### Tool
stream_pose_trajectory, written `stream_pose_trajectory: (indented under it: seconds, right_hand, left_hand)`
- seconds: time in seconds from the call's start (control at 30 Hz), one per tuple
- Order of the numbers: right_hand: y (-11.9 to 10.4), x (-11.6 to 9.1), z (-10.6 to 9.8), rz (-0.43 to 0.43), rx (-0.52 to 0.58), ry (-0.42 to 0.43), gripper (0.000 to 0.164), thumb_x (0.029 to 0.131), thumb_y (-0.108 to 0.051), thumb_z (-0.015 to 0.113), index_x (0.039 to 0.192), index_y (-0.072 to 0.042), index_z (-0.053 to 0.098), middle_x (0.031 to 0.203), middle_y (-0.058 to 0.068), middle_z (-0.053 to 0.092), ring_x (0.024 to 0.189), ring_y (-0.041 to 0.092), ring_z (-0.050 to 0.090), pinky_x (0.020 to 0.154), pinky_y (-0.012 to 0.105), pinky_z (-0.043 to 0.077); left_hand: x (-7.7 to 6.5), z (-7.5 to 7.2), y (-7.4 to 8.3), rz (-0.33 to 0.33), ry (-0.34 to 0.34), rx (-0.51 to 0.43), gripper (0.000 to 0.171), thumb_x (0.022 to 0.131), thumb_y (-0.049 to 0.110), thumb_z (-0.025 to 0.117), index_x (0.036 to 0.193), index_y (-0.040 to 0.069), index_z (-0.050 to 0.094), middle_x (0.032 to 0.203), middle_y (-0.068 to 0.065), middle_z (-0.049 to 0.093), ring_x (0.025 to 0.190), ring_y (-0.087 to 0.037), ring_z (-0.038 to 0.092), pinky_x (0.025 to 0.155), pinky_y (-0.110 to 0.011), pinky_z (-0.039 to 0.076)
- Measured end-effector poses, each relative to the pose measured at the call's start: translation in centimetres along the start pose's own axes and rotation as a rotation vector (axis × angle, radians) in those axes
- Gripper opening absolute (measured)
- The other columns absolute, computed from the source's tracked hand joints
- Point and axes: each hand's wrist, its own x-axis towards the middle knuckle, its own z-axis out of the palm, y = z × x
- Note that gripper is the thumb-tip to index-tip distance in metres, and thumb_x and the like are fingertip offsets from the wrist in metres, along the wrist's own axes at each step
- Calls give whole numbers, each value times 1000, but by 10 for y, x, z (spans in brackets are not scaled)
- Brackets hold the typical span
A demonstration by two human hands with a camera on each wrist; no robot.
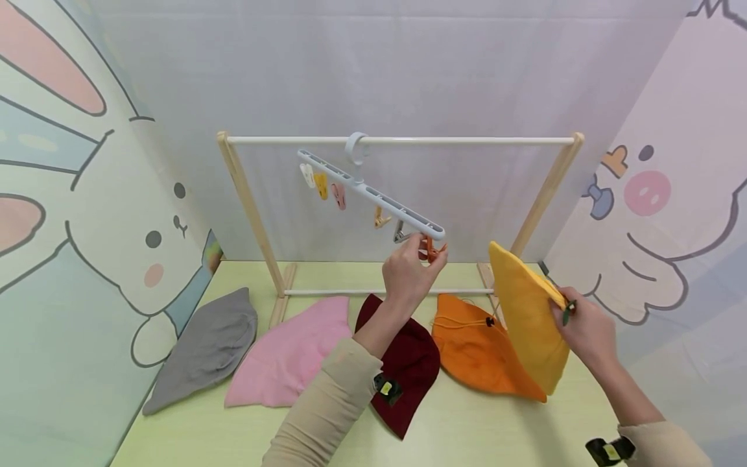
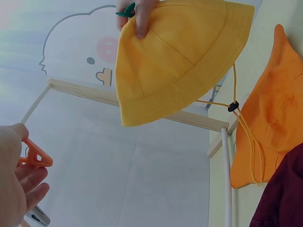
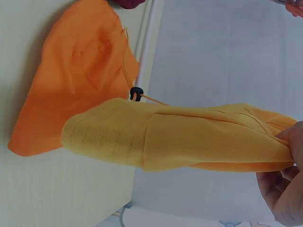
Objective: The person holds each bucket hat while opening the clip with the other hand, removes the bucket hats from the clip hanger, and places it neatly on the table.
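My left hand [image 1: 411, 269] pinches an orange clothespin [image 1: 433, 250] at the near right end of a pale blue clip hanger [image 1: 373, 194]. In the left wrist view the clothespin [image 2: 35, 153] sits between thumb and fingers. My right hand [image 1: 586, 327] grips a yellow bucket hat [image 1: 525, 311] near its crown, where a green leaf tab [image 1: 569, 312] sticks out. The hat is held above the table, folded rather flat in the right wrist view, and a cord with a black toggle [image 2: 233, 107] dangles from it. White, yellow, pink, tan and grey clothespins also hang along the hanger.
The hanger hooks over the white bar [image 1: 467, 141] of a wooden-legged rack. Along the table [image 1: 467, 428] lie a grey hat [image 1: 207, 350], a pink hat [image 1: 297, 357], a dark red hat [image 1: 408, 363] and an orange hat [image 1: 478, 357]. Printed cloth walls enclose the space.
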Motion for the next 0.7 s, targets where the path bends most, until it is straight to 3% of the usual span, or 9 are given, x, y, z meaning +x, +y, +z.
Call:
stream_pose_trajectory:
  seconds: [0.3, 0.5, 0.7]
  right_hand:
    - [14, 2, -14, 30, -17, 17, 17, 74, -3, 67, 90, 3, 63, 65, 21, 61, 46, 24, 47, 41, 29, 31]
    - [25, 1, -24, 58, -44, -12, 18, 76, -2, 65, 92, 3, 61, 71, 26, 61, 47, 33, 50, 42, 34, 33]
    - [36, 2, -34, 84, -80, -39, 19, 77, -4, 65, 93, 3, 60, 72, 25, 61, 47, 32, 48, 42, 33, 32]
  left_hand:
    - [0, 1, -1, 7, 0, -4, 22, 80, 35, 68, 83, 14, 60, 73, 6, 66, 62, -8, 63, 47, -15, 40]
    - [0, 0, -1, 21, 3, -2, 22, 81, 35, 67, 82, 14, 61, 72, 7, 66, 63, -7, 63, 47, -14, 40]
    - [0, 0, -2, 25, 7, -6, 22, 81, 35, 67, 83, 14, 61, 71, 7, 66, 63, -7, 63, 47, -15, 40]
